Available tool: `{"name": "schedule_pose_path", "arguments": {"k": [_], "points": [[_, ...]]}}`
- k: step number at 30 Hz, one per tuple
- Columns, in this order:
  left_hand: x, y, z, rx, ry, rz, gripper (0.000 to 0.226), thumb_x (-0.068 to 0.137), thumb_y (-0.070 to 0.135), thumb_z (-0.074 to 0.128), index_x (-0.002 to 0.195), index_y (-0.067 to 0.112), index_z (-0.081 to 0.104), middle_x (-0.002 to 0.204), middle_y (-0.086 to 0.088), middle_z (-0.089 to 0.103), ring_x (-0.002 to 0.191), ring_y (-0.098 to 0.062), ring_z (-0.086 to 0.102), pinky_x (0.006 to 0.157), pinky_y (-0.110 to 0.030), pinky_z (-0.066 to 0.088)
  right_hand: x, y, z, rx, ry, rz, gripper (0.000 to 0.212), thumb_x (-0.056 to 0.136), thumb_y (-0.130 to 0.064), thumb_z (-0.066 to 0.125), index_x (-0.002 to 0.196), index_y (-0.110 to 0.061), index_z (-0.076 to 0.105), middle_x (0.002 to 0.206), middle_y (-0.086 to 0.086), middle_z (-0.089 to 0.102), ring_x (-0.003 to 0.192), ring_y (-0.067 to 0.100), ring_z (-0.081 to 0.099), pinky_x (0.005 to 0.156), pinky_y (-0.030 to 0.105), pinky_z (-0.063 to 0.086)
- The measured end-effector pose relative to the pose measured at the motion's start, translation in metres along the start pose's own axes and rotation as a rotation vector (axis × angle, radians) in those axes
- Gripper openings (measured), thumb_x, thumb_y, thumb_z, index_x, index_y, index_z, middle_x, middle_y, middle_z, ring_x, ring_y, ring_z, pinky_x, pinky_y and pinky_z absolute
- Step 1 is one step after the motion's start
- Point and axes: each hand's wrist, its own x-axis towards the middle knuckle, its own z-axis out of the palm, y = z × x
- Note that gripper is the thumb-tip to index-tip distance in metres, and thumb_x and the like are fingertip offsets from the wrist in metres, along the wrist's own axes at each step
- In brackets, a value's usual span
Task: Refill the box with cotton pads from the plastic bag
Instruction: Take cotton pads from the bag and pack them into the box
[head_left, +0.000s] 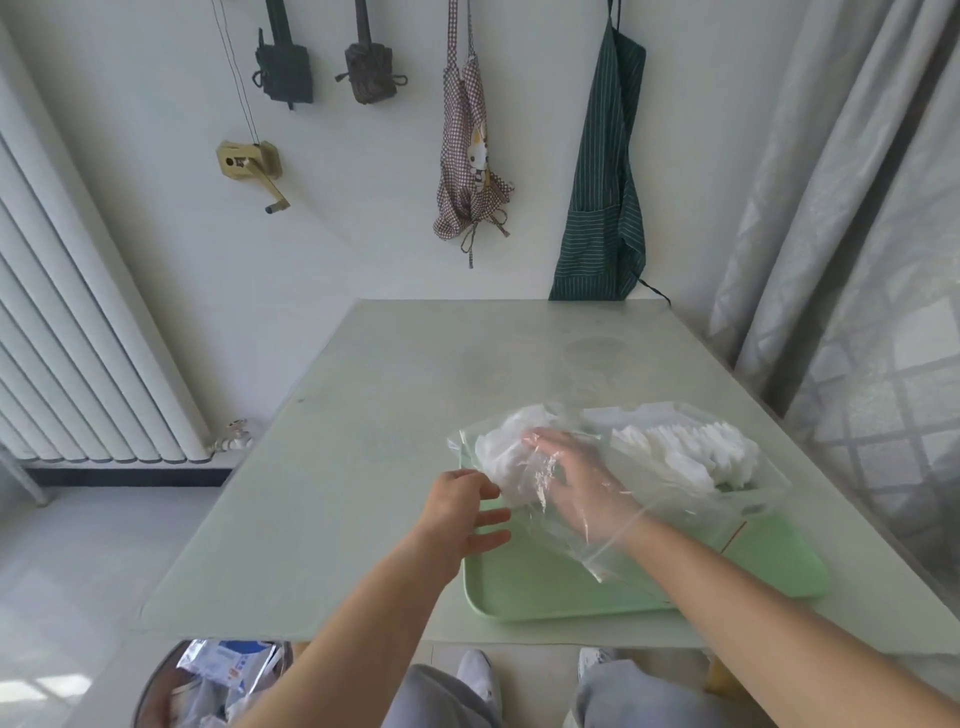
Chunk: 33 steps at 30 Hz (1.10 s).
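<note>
A clear plastic bag (587, 545) lies over a green tray (545, 592) on the table. My right hand (576, 483) is inside the bag, seen through the film, with its fingers spread on a clump of white cotton pads (506, 449) at the bag's far left end. My left hand (465, 512) pinches the bag's left edge with thumb and forefinger, the other fingers straight. A clear box (758, 475) stands on the tray's right side, with a row of white cotton pads (691, 449) in it.
The pale green table (363, 415) runs to the wall. A waste bin (223, 686) with wrappers sits on the floor at lower left. A radiator (67, 338) is at the left, curtains (857, 234) at the right, and aprons hang on the wall behind.
</note>
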Motion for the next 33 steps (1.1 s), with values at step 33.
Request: {"name": "schedule_pose_path", "arguments": {"k": [33], "points": [[0.01, 0.005, 0.011, -0.061, -0.056, -0.12, 0.016, 0.09, 0.022, 0.063, 0.096, 0.011, 0.053, 0.098, -0.02, 0.061, 0.079, -0.032, 0.064, 0.078, -0.043, 0.058, -0.002, 0.006, -0.008, 0.085, -0.146, 0.192, 0.057, 0.083, -0.005, 0.069, 0.132, -0.013, 0.041, 0.116, 0.0, 0.054, 0.082, 0.013, 0.055, 0.068, 0.018, 0.043]]}}
